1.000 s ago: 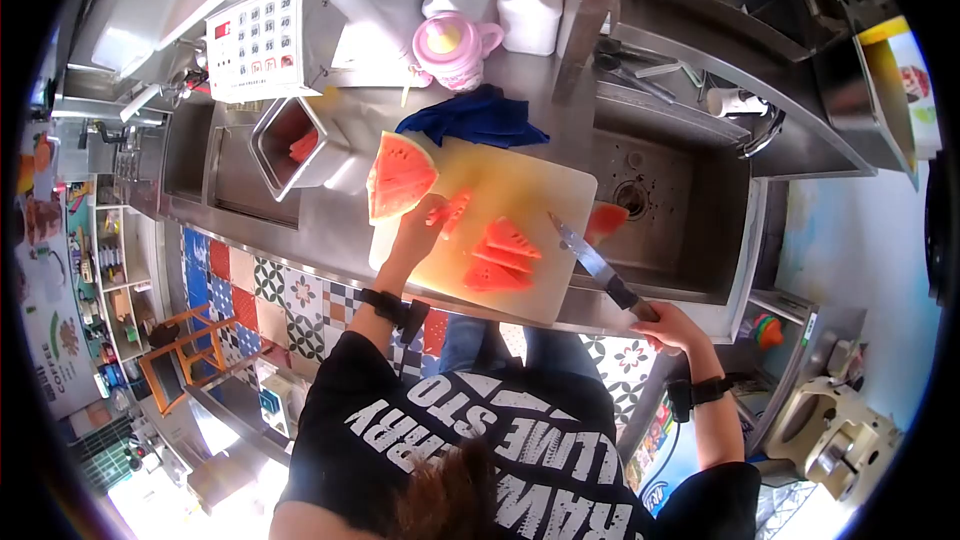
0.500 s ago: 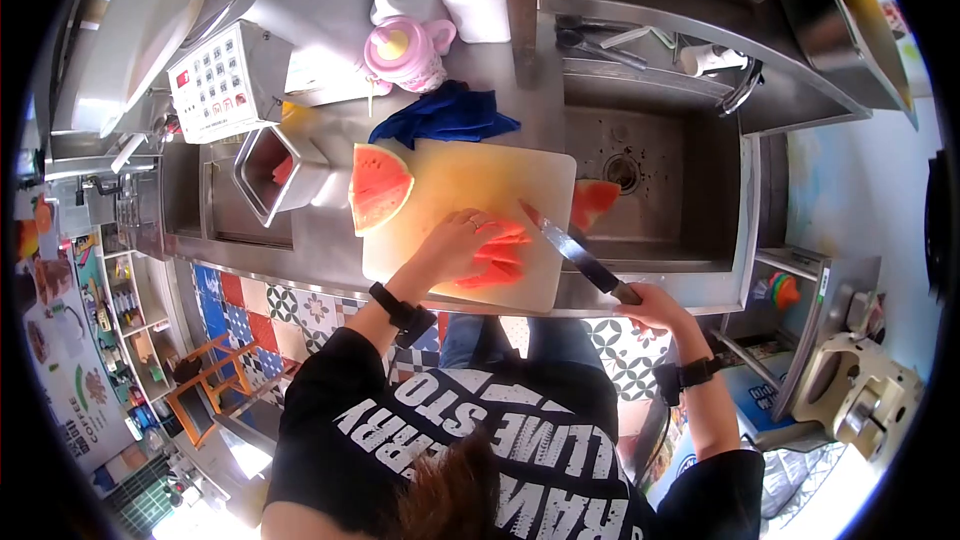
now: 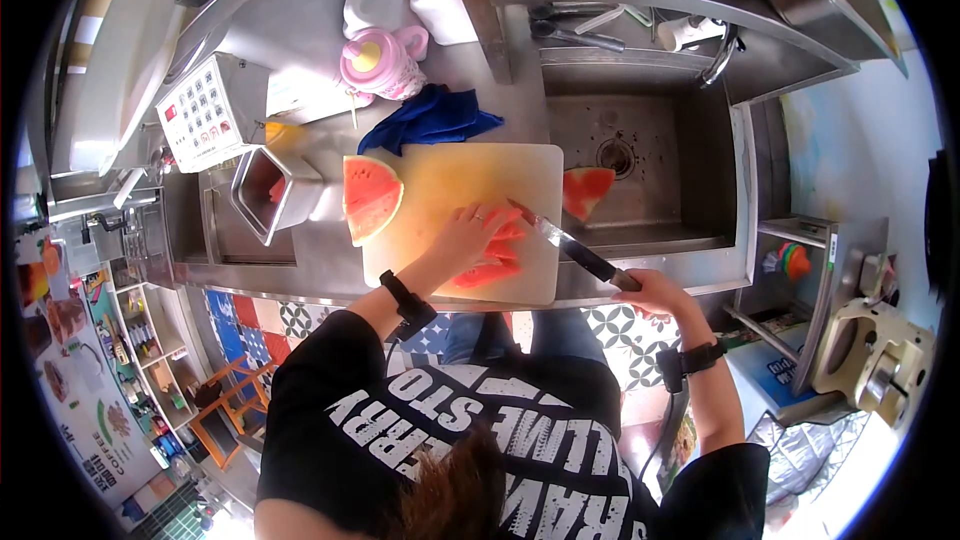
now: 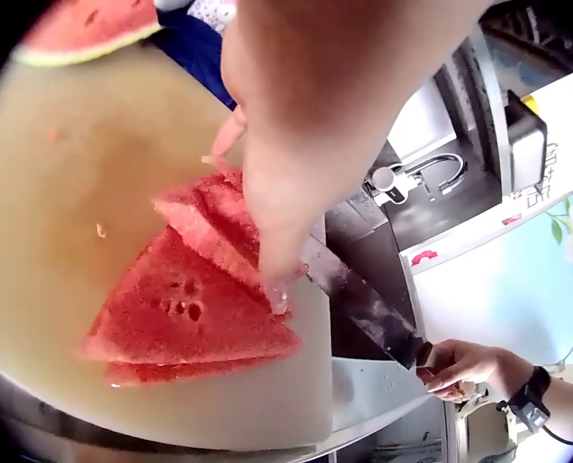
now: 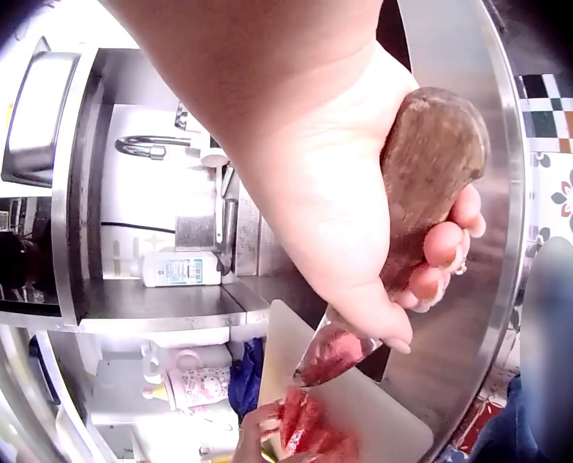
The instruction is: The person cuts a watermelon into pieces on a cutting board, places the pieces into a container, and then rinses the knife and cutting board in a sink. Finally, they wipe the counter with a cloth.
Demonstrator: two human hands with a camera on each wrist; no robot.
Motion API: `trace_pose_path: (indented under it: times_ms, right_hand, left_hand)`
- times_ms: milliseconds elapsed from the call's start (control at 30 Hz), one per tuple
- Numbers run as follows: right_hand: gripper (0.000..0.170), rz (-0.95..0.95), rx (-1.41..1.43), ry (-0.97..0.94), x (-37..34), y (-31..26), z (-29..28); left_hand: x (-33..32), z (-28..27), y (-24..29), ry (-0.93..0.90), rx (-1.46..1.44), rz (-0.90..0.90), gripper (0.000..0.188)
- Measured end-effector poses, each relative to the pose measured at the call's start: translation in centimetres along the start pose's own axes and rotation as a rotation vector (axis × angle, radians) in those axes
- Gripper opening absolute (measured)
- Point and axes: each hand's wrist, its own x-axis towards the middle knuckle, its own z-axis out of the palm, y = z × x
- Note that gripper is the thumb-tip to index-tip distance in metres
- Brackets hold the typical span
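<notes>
Red watermelon slices [image 4: 185, 309] lie overlapping on the pale cutting board [image 3: 430, 165]. My left hand [image 3: 465, 240] is over the upper slices, its thumb and fingers holding them from both sides; part of the fruit is hidden beneath it. My right hand [image 3: 655, 295] grips the wooden handle [image 5: 431, 154] of a knife. The knife's blade [image 3: 568, 243] points toward the slices, its tip right beside the left fingertips. A larger watermelon wedge [image 3: 375, 200] with rind sits at the board's left edge.
Another watermelon piece [image 3: 587, 190] is by the sink [image 3: 650, 215], right of the board. Behind the board lie a blue cloth [image 3: 430, 120] and a pink cup [image 3: 380, 65]. A metal container [image 3: 297, 190] with red fruit inside stands at left. The counter's front edge runs along my body.
My left hand has moved right from beside the wedge, with a small slice, to the slices on the board. The right hand still holds the knife near the board's right edge.
</notes>
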Motion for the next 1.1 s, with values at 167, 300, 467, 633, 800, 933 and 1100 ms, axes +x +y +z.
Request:
trace_pose_path:
  times_ms: [167,300,467,633,800,933,1100]
  right_hand:
    - [0.030,-0.027,0.057,0.001,0.1,1.0,0.3]
    - [0.024,-0.056,0.086,0.008,0.4,1.4,0.7]
    - [0.027,-0.049,0.078,-0.002,0.6,1.6,0.9]
    - [0.030,-0.035,0.056,-0.003,0.3,1.1,0.7]
    - [0.025,-0.056,0.089,0.018,0.5,1.1,1.0]
    - [0.027,-0.016,0.084,0.024,0.1,0.4,0.9]
    - [0.026,-0.005,0.063,0.029,-0.1,-0.1,0.7]
  left_hand:
    - [-0.4,1.4,-0.8,0.036,0.042,0.024,0.077]
    - [-0.4,1.7,-0.9,0.055,0.030,0.011,0.078]
    - [0.2,1.3,-1.5,0.115,0.045,0.067,0.077]
    - [1.1,1.3,-2.5,0.171,0.061,0.080,0.072]
    - [1.7,-0.7,-2.5,0.055,-0.068,0.104,0.064]
    - [2.6,-1.0,-2.9,-0.044,-0.097,0.103,0.071]
    - [1.4,-0.4,-2.5,-0.014,-0.094,0.155,0.079]
